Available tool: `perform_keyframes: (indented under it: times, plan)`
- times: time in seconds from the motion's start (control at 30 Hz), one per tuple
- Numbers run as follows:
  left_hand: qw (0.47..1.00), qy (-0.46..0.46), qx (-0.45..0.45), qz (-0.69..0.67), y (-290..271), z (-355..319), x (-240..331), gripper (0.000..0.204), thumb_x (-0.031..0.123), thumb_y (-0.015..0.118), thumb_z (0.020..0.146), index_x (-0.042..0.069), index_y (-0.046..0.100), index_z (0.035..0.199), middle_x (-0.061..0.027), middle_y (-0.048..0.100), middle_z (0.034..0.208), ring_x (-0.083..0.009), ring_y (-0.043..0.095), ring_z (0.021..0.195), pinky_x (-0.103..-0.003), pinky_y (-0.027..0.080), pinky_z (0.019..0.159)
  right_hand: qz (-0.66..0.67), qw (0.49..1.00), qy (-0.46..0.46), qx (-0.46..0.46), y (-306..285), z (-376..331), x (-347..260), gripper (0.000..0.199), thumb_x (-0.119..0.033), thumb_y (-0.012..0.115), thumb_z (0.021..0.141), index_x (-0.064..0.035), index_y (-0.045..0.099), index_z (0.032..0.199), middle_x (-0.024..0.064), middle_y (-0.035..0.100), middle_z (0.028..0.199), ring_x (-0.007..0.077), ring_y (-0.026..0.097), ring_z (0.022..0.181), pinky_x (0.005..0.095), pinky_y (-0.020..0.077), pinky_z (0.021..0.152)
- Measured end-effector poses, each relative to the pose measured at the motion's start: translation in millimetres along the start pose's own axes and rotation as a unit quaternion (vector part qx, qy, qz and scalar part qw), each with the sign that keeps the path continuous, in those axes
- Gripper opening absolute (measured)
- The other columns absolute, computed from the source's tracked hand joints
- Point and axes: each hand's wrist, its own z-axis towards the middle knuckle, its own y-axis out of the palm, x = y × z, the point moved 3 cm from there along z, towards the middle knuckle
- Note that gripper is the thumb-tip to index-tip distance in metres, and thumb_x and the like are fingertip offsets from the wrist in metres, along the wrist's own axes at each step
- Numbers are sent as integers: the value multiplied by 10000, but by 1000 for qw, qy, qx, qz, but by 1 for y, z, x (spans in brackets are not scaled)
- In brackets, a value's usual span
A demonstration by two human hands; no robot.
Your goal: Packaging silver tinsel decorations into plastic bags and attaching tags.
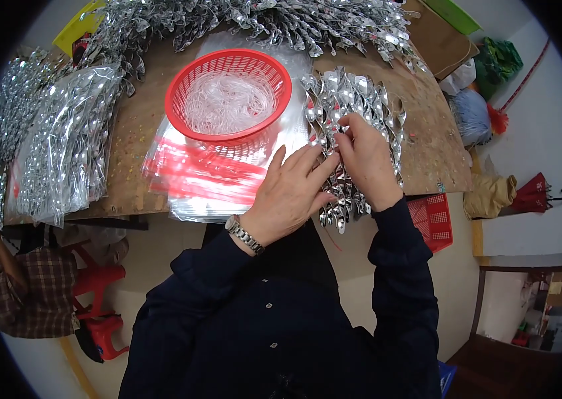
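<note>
Your left hand [292,191] lies over the near left edge of the shiny silver strips [355,93], its fingers [323,169] a bit spread. The strips sit on the worktop [435,143] at 1 o'clock from you. Their long way runs from 6 to 12, near ends pointing at 6. Your right hand [369,161] bends over them; you can't tell if it pinches one. At their 10 o'clock is a red basket [174,106] of clear string [229,100].

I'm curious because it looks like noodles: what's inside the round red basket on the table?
Inside the basket is a tangled heap of thin, see-through whitish strings. They cover the bottom, so I can't see whether anything hides underneath.
</note>
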Motion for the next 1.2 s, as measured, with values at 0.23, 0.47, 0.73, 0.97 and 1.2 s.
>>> perform_keyframes:
  times: [0.23, 0.47, 0.73, 0.97, 1.2]
  plan:
    - [1000, -6, -18, -4, 0, -3, -3, 653, 286, 700, 820, 107, 439, 1391, -138, 459, 1336, -303, 446, 1253, -532, 325, 1055, -162, 980, 15, 117, -46, 6, 31, 255, -187, 617, 879, -20, 581, 1069, 193, 656, 858, 356, 651, 813, 427, 498, 712]
    - [1000, -3, -20, 4, 0, -2, -1, 655, 280, 700, 819, 103, 435, 1391, -137, 457, 1336, -304, 448, 1248, -533, 327, 1052, -250, 951, 181, -23, -53, -9, 94, 406, -282, 638, 846, -32, 552, 1154, 201, 662, 860, 401, 640, 843, 472, 487, 766]
    - [1000, -5, -19, 8, 2, -3, -1, 667, 261, 711, 810, 118, 430, 1397, -130, 461, 1333, -303, 450, 1249, -536, 329, 1048, -133, 968, 210, 40, -48, -7, 116, 426, -162, 595, 801, -43, 546, 1207, 166, 652, 807, 317, 661, 792, 415, 502, 748]
    - [1000, -7, -21, 6, 1, -3, -1, 661, 266, 705, 816, 124, 428, 1399, -121, 464, 1325, -297, 451, 1249, -535, 325, 1054, -102, 974, 192, 70, -59, -6, 109, 406, -140, 540, 809, -39, 548, 1202, 222, 668, 872, 403, 643, 855, 465, 489, 771]
    - [1000, 1, -2, 18, -1, -4, 0, 602, 313, 702, 819, 104, 471, 1333, -142, 492, 1275, -301, 471, 1235, -523, 341, 1039, 19, 983, 175, 61, -62, -9, 47, 414, -126, 582, 808, -52, 546, 1214, 142, 601, 720, 273, 628, 683, 395, 494, 664]
